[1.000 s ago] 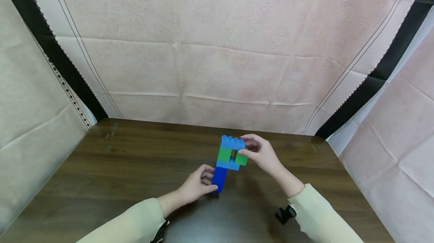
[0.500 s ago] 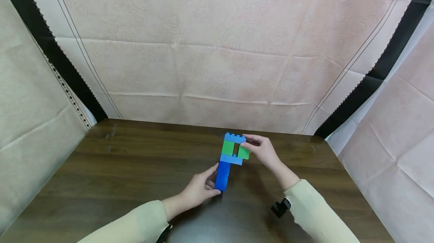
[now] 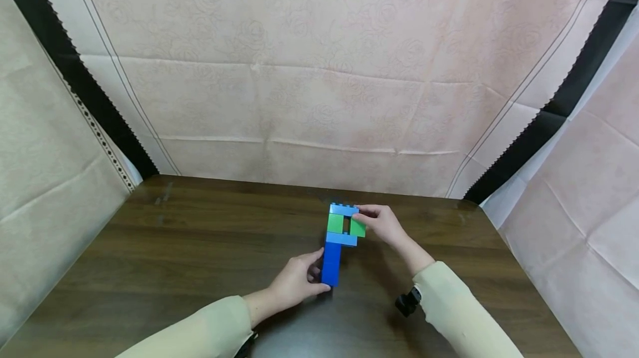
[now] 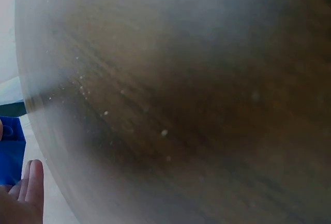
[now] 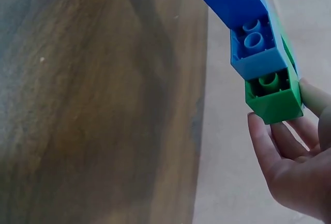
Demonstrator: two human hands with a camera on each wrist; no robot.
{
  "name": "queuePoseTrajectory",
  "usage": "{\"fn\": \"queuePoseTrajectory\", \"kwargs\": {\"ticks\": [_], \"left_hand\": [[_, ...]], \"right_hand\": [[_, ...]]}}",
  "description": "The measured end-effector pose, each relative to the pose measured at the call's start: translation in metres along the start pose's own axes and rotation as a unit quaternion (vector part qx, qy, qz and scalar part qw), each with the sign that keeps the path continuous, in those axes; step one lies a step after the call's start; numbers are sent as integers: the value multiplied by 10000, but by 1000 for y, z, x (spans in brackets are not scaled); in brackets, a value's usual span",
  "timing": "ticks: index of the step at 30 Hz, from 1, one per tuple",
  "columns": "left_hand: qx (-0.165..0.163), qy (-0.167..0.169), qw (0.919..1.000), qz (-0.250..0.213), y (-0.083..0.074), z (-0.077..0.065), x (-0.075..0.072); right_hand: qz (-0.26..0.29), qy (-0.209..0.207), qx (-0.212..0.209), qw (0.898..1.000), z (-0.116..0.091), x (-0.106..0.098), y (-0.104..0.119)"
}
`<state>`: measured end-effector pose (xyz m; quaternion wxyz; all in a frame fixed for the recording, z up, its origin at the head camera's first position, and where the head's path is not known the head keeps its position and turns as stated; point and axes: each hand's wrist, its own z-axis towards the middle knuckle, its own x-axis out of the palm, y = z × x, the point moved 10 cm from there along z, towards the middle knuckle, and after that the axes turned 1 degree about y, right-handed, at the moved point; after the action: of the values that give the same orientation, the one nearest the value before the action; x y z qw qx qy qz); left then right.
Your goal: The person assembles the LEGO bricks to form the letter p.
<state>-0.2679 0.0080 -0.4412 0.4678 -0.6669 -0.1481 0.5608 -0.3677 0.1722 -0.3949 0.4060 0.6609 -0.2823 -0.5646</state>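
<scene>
A figure of joined toy building bricks is held between both hands over the table. Its dark blue stem [image 3: 331,263] carries a light blue brick [image 3: 341,238]. Two green bricks stand on that with a gap between them, bridged by a studded light blue top brick [image 3: 343,210]. My left hand [image 3: 294,280] grips the stem near its lower end, thumb in front. My right hand [image 3: 385,226] pinches the upper right corner, at the right green brick [image 5: 276,100]. From the right wrist, hollow undersides of the light blue and green bricks show; only a blue corner [image 4: 11,154] appears from the left wrist.
The brown wooden table [image 3: 199,236] stretches out under both arms. Pale patterned cloth [image 3: 299,69] rises behind its far edge and along both sides, with black strips at the corners. A small black device [image 3: 408,301] sits at the right sleeve cuff.
The brick figure has swung more upright, its lower end shifting right with my left hand. Over the last half second its top has dropped slightly. Both hands keep their hold.
</scene>
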Motion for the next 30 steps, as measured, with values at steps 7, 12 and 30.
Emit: {"fn": "queuePoseTrajectory", "kwargs": {"ticks": [7, 12, 30], "left_hand": [[-197, 18, 9998, 6, 8, 4, 6], [-243, -14, 9997, -61, 9, 6, 5], [-465, -2, 9988, -123, 19, 13, 12]], "right_hand": [[-82, 164, 260, 9995, 7, 10, -18], [-4, 194, 371, 9991, 11, 12, -25], [217, 352, 526, 9978, 20, 24, -57]]}}
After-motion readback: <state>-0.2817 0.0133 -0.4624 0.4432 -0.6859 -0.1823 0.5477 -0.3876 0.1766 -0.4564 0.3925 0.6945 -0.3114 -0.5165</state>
